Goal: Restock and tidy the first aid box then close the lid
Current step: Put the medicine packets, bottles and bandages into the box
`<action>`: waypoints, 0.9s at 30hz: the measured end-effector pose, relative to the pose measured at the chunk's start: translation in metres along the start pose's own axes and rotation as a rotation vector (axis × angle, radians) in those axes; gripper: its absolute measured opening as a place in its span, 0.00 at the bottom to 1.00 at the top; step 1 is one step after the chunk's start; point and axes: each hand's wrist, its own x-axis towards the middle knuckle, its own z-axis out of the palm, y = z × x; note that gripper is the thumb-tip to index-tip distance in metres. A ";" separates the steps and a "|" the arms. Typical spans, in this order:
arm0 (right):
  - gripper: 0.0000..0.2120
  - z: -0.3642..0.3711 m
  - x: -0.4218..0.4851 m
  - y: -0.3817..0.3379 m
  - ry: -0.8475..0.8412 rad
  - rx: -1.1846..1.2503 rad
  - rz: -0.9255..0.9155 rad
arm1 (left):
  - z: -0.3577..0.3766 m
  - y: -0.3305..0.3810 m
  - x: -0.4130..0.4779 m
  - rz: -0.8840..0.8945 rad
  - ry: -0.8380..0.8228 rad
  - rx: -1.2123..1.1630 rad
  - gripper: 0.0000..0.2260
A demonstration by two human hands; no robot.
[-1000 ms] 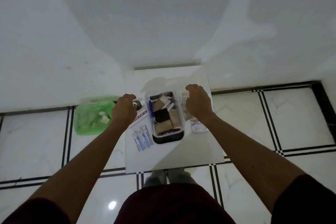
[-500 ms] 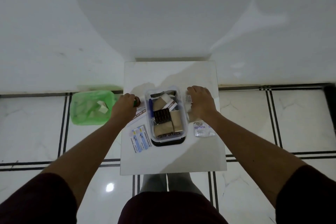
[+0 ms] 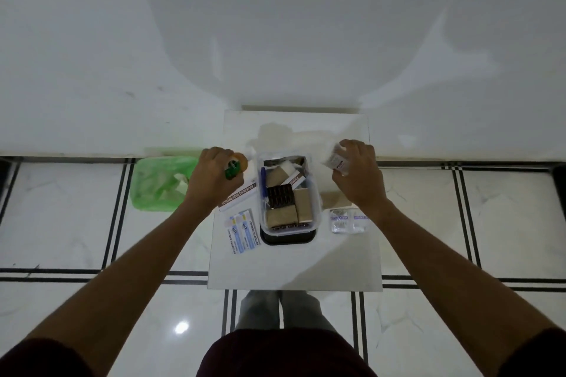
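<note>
The clear first aid box [image 3: 317,208] stands open in the middle of a small white table [image 3: 294,263], resting on its dark lid [image 3: 288,239]. Brown packets, a dark blister strip and a blue pen lie inside. My left hand [image 3: 211,180] is left of the box, closed around a small green and orange container [image 3: 234,167]. My right hand [image 3: 358,174] is right of the box and holds a clear wrapped packet [image 3: 335,159] just above the table.
An ointment carton [image 3: 242,197] and antiseptic bandage strips [image 3: 242,232] lie left of the box. Foil tablet packs [image 3: 347,220] and a brown packet [image 3: 332,199] lie right of it. A green plastic bag [image 3: 159,182] sits on the tiled floor to the left.
My right hand has lifted the clear packet off the table and moved it back and outward. My left hand has raised the green and orange container slightly.
</note>
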 end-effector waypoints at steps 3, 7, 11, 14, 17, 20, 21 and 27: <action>0.27 -0.018 0.005 -0.014 0.060 0.078 -0.112 | -0.015 0.021 -0.004 0.229 0.022 0.064 0.18; 0.28 -0.027 0.015 -0.039 0.045 0.167 -0.211 | -0.010 0.052 -0.017 0.427 -0.055 0.135 0.17; 0.28 -0.018 0.026 -0.058 -0.096 0.261 -0.251 | 0.015 0.073 -0.035 0.551 -0.108 0.278 0.18; 0.28 -0.005 0.029 -0.067 -0.204 0.202 -0.299 | 0.037 0.076 -0.043 0.606 -0.144 0.414 0.17; 0.27 0.009 0.028 -0.069 -0.270 0.075 -0.318 | 0.050 0.073 -0.043 0.572 -0.165 0.503 0.15; 0.24 0.024 0.024 -0.064 -0.266 -0.033 -0.371 | 0.054 0.069 -0.040 0.532 -0.123 0.504 0.11; 0.22 0.029 0.022 -0.061 -0.250 -0.044 -0.382 | 0.054 0.067 -0.039 0.525 -0.112 0.505 0.11; 0.14 0.052 0.015 -0.047 -0.203 -0.191 -0.411 | 0.067 0.059 -0.032 0.453 -0.030 0.459 0.09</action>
